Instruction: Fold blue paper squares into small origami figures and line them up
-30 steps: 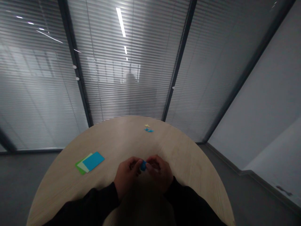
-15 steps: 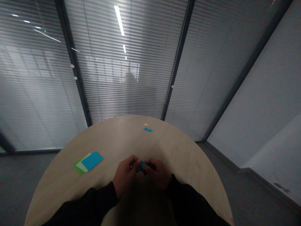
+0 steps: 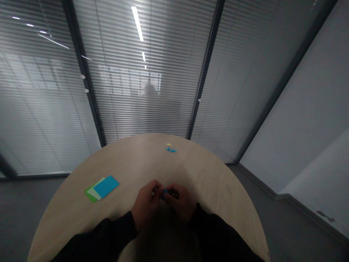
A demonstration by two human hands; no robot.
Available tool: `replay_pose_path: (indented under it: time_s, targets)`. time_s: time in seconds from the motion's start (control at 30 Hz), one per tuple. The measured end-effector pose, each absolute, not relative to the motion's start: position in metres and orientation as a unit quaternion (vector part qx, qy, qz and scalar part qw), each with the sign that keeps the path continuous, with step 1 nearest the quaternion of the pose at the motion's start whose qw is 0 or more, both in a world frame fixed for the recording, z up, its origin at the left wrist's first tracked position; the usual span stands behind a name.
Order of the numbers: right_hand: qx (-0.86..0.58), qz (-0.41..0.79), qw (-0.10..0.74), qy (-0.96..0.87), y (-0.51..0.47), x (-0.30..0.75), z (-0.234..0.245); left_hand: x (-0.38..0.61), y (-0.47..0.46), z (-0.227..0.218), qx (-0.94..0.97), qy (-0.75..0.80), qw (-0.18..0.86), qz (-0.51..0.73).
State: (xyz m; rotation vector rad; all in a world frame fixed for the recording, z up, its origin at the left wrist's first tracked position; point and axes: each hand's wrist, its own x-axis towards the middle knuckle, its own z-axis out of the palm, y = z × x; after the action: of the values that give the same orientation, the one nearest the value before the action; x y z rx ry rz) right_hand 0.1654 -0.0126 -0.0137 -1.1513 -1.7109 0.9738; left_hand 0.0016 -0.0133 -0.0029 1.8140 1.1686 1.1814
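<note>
Between my two hands is a small piece of folded blue paper (image 3: pixel 165 191), mostly covered by fingers and thumbs. My left hand (image 3: pixel 147 202) pinches it from the left, fingers curled. From the other side my right hand (image 3: pixel 181 201) grips it with thumb and bent fingers. Both hands are just above the near part of the round wooden table (image 3: pixel 141 156). How the paper is folded cannot be made out.
A fanned stack of coloured paper sheets (image 3: pixel 106 186), blue over pale and bright green, lies on the left. Near the far edge sit a yellow folded paper figure (image 3: pixel 169 145) and two small blue folded paper figures (image 3: pixel 172 150). Glass panels with blinds (image 3: pixel 147 116) stand behind the table.
My thumbs and fingers have closed in around the blue paper, so less of it shows. My right hand has shifted slightly left. The sheets and paper figures stay put.
</note>
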Motion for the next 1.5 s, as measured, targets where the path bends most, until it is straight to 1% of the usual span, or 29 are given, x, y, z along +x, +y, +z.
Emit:
replay_pose_path:
  time_s: [0.13,0.27,0.37,0.4,0.47,0.57,0.73,0.83,1.0,1.07,1.13,1.23,1.33,1.4,1.5]
  targets:
    - [-0.475,0.349,0.427,-0.686,-0.012,0.164,-0.013,0.001,-0.012,-0.001,0.672,0.431,0.378,0.468]
    - [-0.488,0.264,0.473,-0.684,-0.012,0.166,-0.012,0.0,-0.011,0.001,0.648,0.421,0.391,0.5]
    - [-0.494,0.232,0.497,-0.674,-0.013,0.17,-0.012,0.001,-0.011,0.002,0.627,0.422,0.432,0.492]
    - [-0.49,0.245,0.501,-0.67,-0.013,0.171,-0.012,0.001,-0.012,0.002,0.618,0.416,0.452,0.491]
    - [-0.464,0.309,0.513,-0.652,-0.013,0.17,-0.013,0.002,-0.013,0.002,0.598,0.393,0.487,0.501]
    - [-0.415,0.386,0.534,-0.627,-0.012,0.168,-0.014,0.003,-0.013,0.002,0.575,0.363,0.512,0.525]
    - [-0.408,0.375,0.558,-0.618,-0.012,0.17,-0.015,0.001,-0.011,0.003,0.573,0.381,0.506,0.521]
    - [-0.406,0.325,0.552,-0.652,-0.014,0.172,-0.011,0.0,-0.012,0.002,0.572,0.379,0.514,0.515]
    - [-0.362,0.154,0.523,-0.756,-0.016,0.173,-0.001,0.001,-0.011,-0.001,0.527,0.376,0.556,0.521]
    - [-0.338,0.122,0.513,-0.78,-0.015,0.175,0.001,0.0,-0.01,-0.002,0.509,0.369,0.577,0.521]
    - [-0.32,0.115,0.5,-0.797,-0.015,0.179,0.003,0.0,-0.009,-0.003,0.501,0.362,0.591,0.519]
    - [-0.302,0.126,0.479,-0.814,-0.013,0.184,0.005,-0.001,-0.008,-0.003,0.508,0.364,0.592,0.508]
    - [-0.307,0.156,0.481,-0.806,-0.01,0.187,0.004,-0.002,-0.008,-0.002,0.53,0.374,0.575,0.499]
    - [-0.335,0.212,0.494,-0.774,-0.008,0.187,0.001,-0.002,-0.008,-0.001,0.544,0.379,0.563,0.493]
    - [-0.391,0.345,0.499,-0.692,-0.007,0.184,-0.005,-0.002,-0.009,-0.001,0.566,0.392,0.543,0.48]
